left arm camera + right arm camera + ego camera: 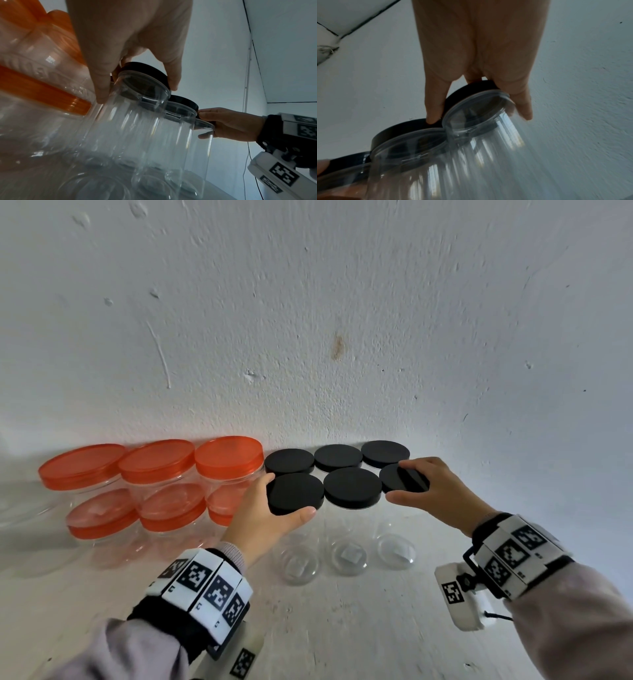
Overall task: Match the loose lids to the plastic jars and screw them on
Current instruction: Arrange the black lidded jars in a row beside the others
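Note:
Several clear plastic jars with black lids stand in two rows against the wall. My left hand point(287, 497) grips the black lid point(301, 487) of the front-left jar point(298, 563), thumb at the near rim and fingers at the far rim. The left wrist view shows the same hold, my left hand point(137, 88) around that lid point(145, 67). My right hand point(397, 482) grips the front-right black lid point(412, 481) from the side. In the right wrist view my right hand point(479, 117) straddles this lid point(471, 88) on its clear jar point(488, 135).
Several clear jars with orange lids point(157, 460) are stacked to the left, touching the black-lidded group. A capped jar point(352, 486) stands between my hands, and three more black lids point(337, 457) sit behind. The white wall point(308, 337) rises directly behind everything.

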`<state>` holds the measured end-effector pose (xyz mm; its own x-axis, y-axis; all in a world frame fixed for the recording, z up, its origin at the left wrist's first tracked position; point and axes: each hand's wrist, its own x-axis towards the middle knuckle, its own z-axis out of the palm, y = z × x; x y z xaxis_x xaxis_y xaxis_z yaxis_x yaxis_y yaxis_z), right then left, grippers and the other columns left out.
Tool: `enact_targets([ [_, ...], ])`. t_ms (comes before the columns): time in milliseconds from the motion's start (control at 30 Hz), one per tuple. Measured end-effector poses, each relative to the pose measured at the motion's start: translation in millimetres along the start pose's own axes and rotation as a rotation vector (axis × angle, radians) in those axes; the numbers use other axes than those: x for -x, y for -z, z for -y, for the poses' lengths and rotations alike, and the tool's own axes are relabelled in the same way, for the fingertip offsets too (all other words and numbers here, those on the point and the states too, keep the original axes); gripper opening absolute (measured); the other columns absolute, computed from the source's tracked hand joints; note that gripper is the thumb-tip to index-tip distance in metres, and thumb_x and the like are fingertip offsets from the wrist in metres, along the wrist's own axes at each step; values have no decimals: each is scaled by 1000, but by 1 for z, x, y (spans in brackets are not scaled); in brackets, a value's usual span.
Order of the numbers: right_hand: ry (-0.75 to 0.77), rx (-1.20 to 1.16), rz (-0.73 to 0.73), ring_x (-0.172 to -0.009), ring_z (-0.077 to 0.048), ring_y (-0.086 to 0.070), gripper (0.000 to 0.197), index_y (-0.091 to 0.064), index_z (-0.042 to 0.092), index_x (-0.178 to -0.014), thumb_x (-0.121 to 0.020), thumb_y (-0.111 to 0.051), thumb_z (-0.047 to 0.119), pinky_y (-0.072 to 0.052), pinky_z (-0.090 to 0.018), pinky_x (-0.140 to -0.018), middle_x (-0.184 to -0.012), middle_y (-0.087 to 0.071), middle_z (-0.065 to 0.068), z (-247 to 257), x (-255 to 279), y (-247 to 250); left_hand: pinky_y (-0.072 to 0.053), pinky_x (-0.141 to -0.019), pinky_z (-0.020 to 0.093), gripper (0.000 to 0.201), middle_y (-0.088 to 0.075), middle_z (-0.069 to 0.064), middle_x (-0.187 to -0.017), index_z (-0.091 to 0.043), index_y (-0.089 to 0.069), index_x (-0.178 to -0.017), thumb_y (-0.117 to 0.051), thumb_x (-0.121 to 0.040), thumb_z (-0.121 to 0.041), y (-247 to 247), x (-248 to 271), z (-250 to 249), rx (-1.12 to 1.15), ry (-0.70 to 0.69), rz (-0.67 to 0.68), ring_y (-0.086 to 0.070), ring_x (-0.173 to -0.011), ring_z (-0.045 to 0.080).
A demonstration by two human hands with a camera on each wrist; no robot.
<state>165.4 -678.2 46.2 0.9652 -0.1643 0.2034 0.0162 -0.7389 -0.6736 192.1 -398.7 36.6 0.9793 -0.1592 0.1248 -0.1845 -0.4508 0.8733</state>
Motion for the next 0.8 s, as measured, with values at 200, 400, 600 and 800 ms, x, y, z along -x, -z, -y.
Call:
enact_targets([
  [200, 11, 6, 16, -110, -11, -44, 73, -45, 16, -138, -77, -76, 40, -36, -21, -91, -127, -38, 2, 0, 0, 2, -42, -105, 46, 95, -30, -2, -150, -23, -22, -147, -77, -73, -42, -1, -3, 0, -3, 9, 20, -35, -134, 17],
  [400, 14, 7, 30, -110, -11, -43, 72, -43, 17, -139, -79, -75, 39, -37, -21, -92, -128, -37, 1, 2, 1, 2, -43, -104, 44, 96, -34, -1, -147, -23, -22, -147, -79, -72, -39, -2, -6, 0, -5, 17, 21, -39, -130, 18],
  [600, 16, -25, 12, -105, -10, -45, 64, -46, 19, -134, -80, -74, 38, -36, -16, -85, -126, -38, 2, 2, 1, -1, -40, -106, 40, 97, -34, 0, -147, -19, -23, -147, -80, -71, -39, -3, -8, 1, -16, 9, 5, -37, -132, 17],
  [800, 16, -21, 5, -105, -9, -46, 65, -46, 19, -134, -79, -74, 40, -35, -11, -80, -125, -37, 4, 0, 1, -2, -38, -108, 41, 97, -34, 1, -148, -18, -23, -147, -80, -72, -38, -4, -6, 1, -3, 7, 1, -37, -133, 18],
])
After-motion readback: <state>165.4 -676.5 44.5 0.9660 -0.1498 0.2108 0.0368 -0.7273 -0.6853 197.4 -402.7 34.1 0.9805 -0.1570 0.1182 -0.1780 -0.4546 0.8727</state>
